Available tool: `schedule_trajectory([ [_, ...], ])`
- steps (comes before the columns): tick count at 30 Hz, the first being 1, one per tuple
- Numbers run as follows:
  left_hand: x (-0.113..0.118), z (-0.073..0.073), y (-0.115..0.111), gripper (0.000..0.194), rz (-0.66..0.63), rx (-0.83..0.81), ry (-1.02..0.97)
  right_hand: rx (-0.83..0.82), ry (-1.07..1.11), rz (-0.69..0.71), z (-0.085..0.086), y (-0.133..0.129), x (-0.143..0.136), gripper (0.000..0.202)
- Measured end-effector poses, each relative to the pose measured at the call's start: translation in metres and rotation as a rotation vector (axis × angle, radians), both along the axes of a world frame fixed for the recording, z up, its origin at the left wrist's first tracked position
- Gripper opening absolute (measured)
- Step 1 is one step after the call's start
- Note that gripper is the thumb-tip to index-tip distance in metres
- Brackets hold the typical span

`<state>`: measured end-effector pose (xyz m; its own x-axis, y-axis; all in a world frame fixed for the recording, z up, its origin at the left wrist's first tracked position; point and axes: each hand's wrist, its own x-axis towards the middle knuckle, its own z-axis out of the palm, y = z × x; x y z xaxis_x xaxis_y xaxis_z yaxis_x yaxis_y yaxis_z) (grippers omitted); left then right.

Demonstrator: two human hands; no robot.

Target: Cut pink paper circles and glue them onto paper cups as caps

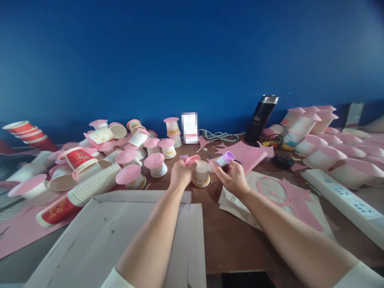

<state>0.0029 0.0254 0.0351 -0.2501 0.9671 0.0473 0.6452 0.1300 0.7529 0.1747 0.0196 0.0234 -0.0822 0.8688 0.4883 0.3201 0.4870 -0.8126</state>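
Observation:
A white paper cup with a gold pattern (201,173) stands upside down on the brown table in front of me. My left hand (182,174) is closed against the cup's left side. A pink paper disc (192,159) shows just above those fingers; whether they pinch it too I cannot tell. In my right hand (233,176) is a glue stick with a purple end (225,159), held slanting. Its other end points at the cup's upper right rim. The glue tip itself is too blurred to make out.
Several cups topped with pink discs (154,161) crowd the left, beside a long cup stack (93,188). A cardboard sheet (144,240) lies front left. Rightward are pink paper scraps (295,196), a black flask (261,120), a power strip (348,204) and more cups (322,158).

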Motion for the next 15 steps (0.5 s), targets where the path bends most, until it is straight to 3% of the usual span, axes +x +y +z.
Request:
schedule_trajectory([
  [2, 0.0000, 0.0013, -0.0006, 0.032, -0.004, -0.009, 0.000, 0.004, 0.018, -0.029, -0.0009, 0.0008, 0.0012, 0.024],
  [8, 0.0005, 0.0030, -0.0024, 0.028, -0.014, -0.005, -0.065, 0.132, -0.128, 0.094, 0.0004, -0.0061, -0.0035, 0.020],
  [15, -0.0003, 0.0025, -0.0018, 0.032, -0.023, -0.007, -0.013, 0.053, -0.138, -0.058, -0.0015, 0.0032, 0.0015, 0.022],
])
